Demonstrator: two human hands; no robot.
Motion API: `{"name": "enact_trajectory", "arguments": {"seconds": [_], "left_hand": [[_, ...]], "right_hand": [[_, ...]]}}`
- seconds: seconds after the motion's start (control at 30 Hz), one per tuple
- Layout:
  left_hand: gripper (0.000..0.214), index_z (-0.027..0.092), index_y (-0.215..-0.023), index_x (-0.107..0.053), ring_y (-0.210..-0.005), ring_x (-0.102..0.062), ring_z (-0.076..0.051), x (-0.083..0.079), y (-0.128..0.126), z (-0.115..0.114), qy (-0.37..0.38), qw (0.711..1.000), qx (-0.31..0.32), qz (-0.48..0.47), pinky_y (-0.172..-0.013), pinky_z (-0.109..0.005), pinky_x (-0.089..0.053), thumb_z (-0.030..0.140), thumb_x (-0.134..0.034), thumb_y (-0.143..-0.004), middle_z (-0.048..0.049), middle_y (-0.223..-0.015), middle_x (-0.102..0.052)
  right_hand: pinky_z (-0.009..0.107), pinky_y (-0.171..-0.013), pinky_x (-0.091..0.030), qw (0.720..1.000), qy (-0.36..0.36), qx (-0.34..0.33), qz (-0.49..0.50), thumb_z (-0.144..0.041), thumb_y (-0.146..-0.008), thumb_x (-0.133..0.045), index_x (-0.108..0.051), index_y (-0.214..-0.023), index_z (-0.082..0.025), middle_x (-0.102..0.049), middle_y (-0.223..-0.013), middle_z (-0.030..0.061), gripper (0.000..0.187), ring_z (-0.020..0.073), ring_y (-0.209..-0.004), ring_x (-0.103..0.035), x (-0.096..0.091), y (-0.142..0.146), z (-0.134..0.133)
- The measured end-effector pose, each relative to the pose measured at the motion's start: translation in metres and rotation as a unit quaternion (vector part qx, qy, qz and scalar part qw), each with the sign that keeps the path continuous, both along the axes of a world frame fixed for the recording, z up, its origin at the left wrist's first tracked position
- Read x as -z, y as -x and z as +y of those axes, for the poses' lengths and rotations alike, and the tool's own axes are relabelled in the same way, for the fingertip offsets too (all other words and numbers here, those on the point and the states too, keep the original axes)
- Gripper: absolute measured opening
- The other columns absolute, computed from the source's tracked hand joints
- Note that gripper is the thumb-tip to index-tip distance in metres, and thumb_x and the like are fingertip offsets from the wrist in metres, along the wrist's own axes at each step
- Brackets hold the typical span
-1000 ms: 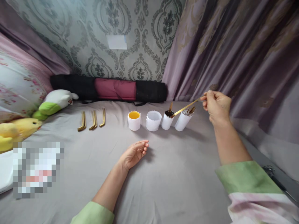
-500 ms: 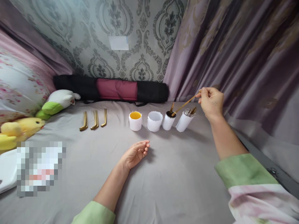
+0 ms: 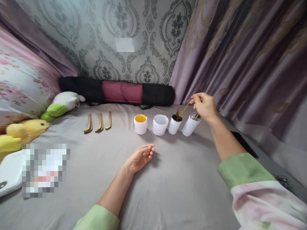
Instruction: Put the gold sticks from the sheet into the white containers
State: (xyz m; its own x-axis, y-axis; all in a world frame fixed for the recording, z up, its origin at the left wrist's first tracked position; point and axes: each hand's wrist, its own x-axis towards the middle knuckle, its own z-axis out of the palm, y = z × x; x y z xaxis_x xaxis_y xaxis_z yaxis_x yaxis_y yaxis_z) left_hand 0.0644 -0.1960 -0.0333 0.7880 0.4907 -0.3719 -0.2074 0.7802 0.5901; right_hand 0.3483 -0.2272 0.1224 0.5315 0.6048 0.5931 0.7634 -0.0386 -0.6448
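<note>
My right hand point(image 3: 203, 105) pinches the top end of a thin gold stick point(image 3: 184, 109), whose lower end is inside the third white cup point(image 3: 174, 125), beside another stick standing there. A fourth white cup point(image 3: 190, 126), tilted and holding several sticks, sits just under that hand. To the left stand a white cup with yellow contents point(image 3: 140, 124) and a wider white cup point(image 3: 160, 124). My left hand point(image 3: 140, 157) rests open, palm up, on the grey sheet point(image 3: 168, 185), in front of the cups.
Three bent gold sticks point(image 3: 98, 122) lie on the sheet at the left. A black and maroon roll bag point(image 3: 117, 91) lies along the patterned wall. Plush toys point(image 3: 24, 129) and a floral pillow are at far left. Purple curtains point(image 3: 240, 54) hang on the right.
My right hand has moved left and down towards the cups, and the gold stick it holds has slid deeper and more upright into the third cup. The left hand has stayed put.
</note>
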Motion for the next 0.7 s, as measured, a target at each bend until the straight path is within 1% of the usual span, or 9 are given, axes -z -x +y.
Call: {"name": "enact_trajectory", "arguments": {"seconds": [0.13,0.27,0.47,0.7], "left_hand": [[0.019,0.009,-0.091,-0.059,-0.062,-0.054,-0.007,0.000,0.000,0.000,0.002,1.000,-0.004,0.004,-0.058,-0.018,-0.046,0.011,-0.060,-0.073,-0.0057,-0.078,-0.058],[0.018,0.009,-0.091,-0.059,-0.062,-0.054,-0.007,0.001,0.000,0.001,0.004,1.000,-0.003,0.001,-0.057,-0.017,-0.045,0.011,-0.060,-0.073,-0.0055,-0.077,-0.058],[0.018,0.009,-0.091,-0.059,-0.062,-0.054,-0.006,0.003,0.000,0.001,0.003,1.000,-0.001,-0.007,-0.057,-0.017,-0.045,0.012,-0.060,-0.073,-0.0047,-0.078,-0.058],[0.016,0.009,-0.089,-0.059,-0.061,-0.054,-0.006,0.002,0.000,0.002,0.006,1.000,-0.002,-0.004,-0.058,-0.018,-0.045,0.012,-0.060,-0.073,-0.0054,-0.078,-0.059]], "right_hand": [[0.018,-0.045,-0.037,0.999,0.027,-0.031,-0.012,-0.036,-0.080,-0.046,-0.058,-0.078,-0.016,-0.065,-0.068,0.0016,0.023,0.0054,-0.043,-0.048,0.009,-0.002,0.009],[0.018,-0.047,-0.038,0.997,0.056,-0.044,-0.013,-0.034,-0.080,-0.045,-0.058,-0.077,-0.017,-0.065,-0.068,0.0008,0.022,0.0050,-0.043,-0.048,0.016,-0.002,0.017],[0.019,-0.050,-0.040,0.990,0.117,-0.072,-0.019,-0.032,-0.080,-0.044,-0.059,-0.079,-0.017,-0.066,-0.071,0.0011,0.020,0.0059,-0.044,-0.050,0.018,0.003,0.021],[0.019,-0.050,-0.039,0.983,0.162,-0.082,-0.023,-0.031,-0.080,-0.043,-0.059,-0.081,-0.016,-0.067,-0.073,0.0031,0.023,0.0066,-0.044,-0.050,0.022,0.004,0.027]]}}
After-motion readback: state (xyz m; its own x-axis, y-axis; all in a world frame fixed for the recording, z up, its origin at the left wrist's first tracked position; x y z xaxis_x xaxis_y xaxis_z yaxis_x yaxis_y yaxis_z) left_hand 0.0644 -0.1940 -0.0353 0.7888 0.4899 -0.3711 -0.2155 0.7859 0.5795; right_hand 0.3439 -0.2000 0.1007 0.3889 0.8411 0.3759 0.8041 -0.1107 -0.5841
